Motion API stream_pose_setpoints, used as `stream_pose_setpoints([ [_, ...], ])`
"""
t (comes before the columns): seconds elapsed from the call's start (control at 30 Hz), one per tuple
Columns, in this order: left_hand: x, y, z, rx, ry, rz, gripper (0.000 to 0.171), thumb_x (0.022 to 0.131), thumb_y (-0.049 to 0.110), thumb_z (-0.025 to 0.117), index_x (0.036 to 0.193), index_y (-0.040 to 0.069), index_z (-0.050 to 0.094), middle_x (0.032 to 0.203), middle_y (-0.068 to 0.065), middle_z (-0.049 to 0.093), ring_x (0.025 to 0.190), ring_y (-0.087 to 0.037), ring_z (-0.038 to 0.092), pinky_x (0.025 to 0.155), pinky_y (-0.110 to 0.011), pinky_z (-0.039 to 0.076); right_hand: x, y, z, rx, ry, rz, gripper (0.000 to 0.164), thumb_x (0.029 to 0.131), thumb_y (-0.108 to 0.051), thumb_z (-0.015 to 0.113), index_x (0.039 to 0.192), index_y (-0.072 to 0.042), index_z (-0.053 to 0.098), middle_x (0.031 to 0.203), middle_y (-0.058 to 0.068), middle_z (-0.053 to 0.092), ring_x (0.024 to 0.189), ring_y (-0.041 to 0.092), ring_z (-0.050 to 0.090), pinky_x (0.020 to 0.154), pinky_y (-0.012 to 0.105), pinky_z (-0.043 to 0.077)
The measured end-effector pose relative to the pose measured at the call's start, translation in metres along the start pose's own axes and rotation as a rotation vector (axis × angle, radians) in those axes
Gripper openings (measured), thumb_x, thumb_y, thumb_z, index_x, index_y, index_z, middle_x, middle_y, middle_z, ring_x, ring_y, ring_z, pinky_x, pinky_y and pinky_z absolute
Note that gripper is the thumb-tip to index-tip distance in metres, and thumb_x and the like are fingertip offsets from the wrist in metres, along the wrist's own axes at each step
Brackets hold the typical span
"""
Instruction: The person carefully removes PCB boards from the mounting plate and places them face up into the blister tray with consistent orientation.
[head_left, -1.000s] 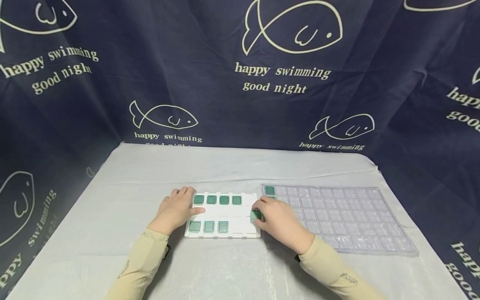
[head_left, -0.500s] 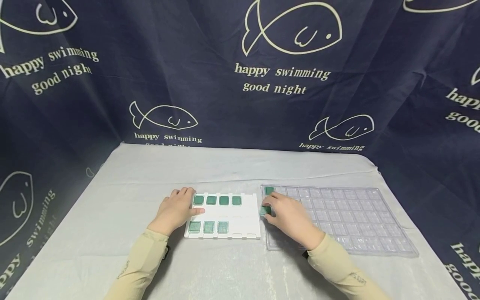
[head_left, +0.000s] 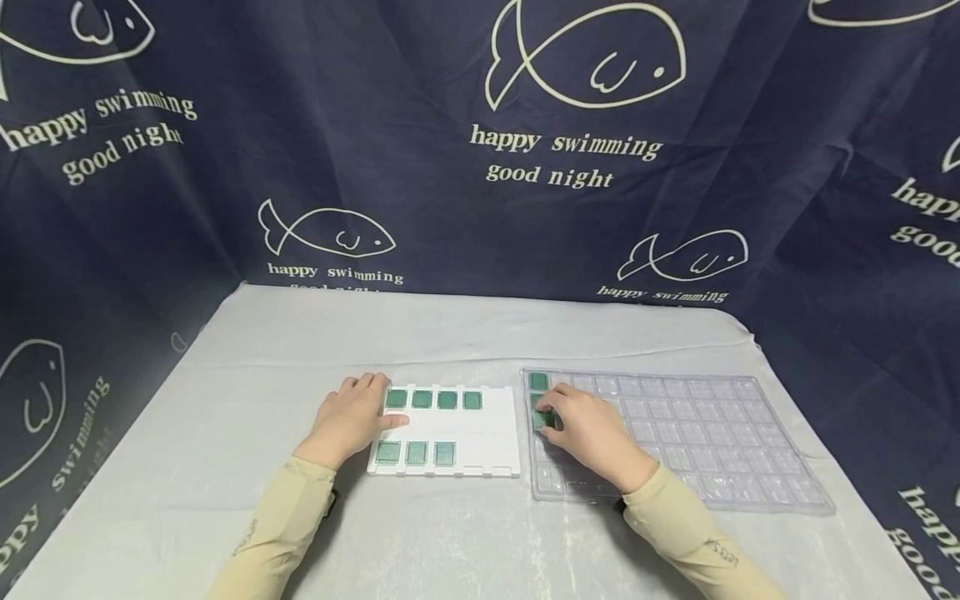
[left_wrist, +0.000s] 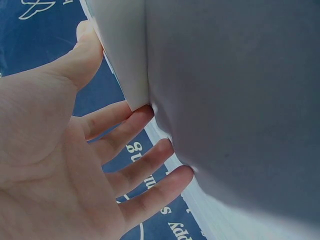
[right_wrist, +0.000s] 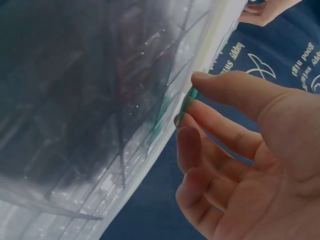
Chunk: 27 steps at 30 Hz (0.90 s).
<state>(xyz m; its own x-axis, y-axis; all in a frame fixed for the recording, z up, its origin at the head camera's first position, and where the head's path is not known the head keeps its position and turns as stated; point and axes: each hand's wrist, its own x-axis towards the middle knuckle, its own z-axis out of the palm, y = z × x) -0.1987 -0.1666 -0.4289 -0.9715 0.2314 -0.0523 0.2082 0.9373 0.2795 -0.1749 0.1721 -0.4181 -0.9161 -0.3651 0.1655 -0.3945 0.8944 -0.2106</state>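
A white tray (head_left: 487, 429) lies on the table, bearing green chips (head_left: 447, 401) in a back row and a front row. My left hand (head_left: 348, 421) holds the tray's left end, its thumb over the top and its fingers at the far left corner. In the right wrist view, my right hand (right_wrist: 225, 135) pinches a thin green square chip (right_wrist: 187, 100) by its edges between thumb and fingers. In the head view this chip (head_left: 542, 421) is over the left column of the clear compartment tray (head_left: 697, 442). Two chips (head_left: 538, 381) sit behind it in that column.
The clear tray has many small compartments and stands just right of the white tray. A pale cloth covers the table (head_left: 337, 533). Dark blue curtains (head_left: 435, 167) with fish drawings hang behind and at both sides.
My right hand has carried the green chip rightward, from the white tray's right edge to the clear tray's left column. My left hand has stayed on the white tray.
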Motion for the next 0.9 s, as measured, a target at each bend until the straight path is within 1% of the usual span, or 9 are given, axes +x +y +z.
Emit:
stream_pose_setpoints([
  [0.23, -0.0007, 0.0006, -0.0023, -0.001, -0.007, -0.001, 0.066, 0.089, 0.046, 0.074, 0.136, 0.003, 0.055, 0.134, -0.017, 0.062, 0.121, -0.042, 0.057, 0.098, -0.060, 0.051, -0.0011, 0.0026, 0.0009, 0.015, -0.032, 0.016, 0.029, 0.078, -0.018, 0.088, 0.104, -0.013, 0.075, 0.098, -0.001, 0.071, 0.079, 0.015, 0.067, 0.066, 0.036, 0.059],
  [0.37, -0.0005, 0.0001, -0.0022, -0.003, -0.011, -0.004, 0.066, 0.090, 0.046, 0.073, 0.136, 0.003, 0.055, 0.134, -0.017, 0.062, 0.121, -0.042, 0.056, 0.098, -0.060, 0.051, -0.0014, 0.0038, 0.0019, 0.023, -0.045, 0.021, 0.029, 0.078, -0.018, 0.087, 0.105, -0.013, 0.075, 0.100, -0.001, 0.071, 0.082, 0.016, 0.068, 0.068, 0.038, 0.059],
  [0.5, -0.0004, 0.0000, -0.0031, -0.005, -0.012, -0.006, 0.066, 0.090, 0.046, 0.073, 0.137, 0.004, 0.055, 0.134, -0.017, 0.061, 0.122, -0.042, 0.056, 0.098, -0.061, 0.050, -0.0008, 0.0045, 0.0018, 0.026, -0.053, 0.019, 0.029, 0.079, -0.019, 0.087, 0.105, -0.014, 0.075, 0.102, -0.002, 0.071, 0.084, 0.017, 0.069, 0.067, 0.039, 0.059],
  [0.63, -0.0005, 0.0002, -0.0039, -0.006, -0.012, -0.006, 0.066, 0.090, 0.046, 0.073, 0.137, 0.004, 0.055, 0.135, -0.017, 0.061, 0.123, -0.042, 0.056, 0.098, -0.061, 0.050, -0.0001, 0.0050, 0.0012, 0.025, -0.064, 0.021, 0.029, 0.080, -0.020, 0.086, 0.105, -0.015, 0.075, 0.101, -0.002, 0.071, 0.081, 0.015, 0.067, 0.065, 0.037, 0.057],
  [0.9, -0.0004, 0.0000, -0.0037, -0.009, -0.020, -0.009, 0.066, 0.090, 0.047, 0.073, 0.137, 0.004, 0.055, 0.135, -0.017, 0.061, 0.123, -0.042, 0.056, 0.099, -0.061, 0.050, -0.0008, 0.0041, 0.0000, 0.045, -0.071, 0.022, 0.029, 0.080, -0.019, 0.086, 0.106, -0.013, 0.075, 0.100, -0.001, 0.071, 0.081, 0.016, 0.068, 0.067, 0.038, 0.058],
])
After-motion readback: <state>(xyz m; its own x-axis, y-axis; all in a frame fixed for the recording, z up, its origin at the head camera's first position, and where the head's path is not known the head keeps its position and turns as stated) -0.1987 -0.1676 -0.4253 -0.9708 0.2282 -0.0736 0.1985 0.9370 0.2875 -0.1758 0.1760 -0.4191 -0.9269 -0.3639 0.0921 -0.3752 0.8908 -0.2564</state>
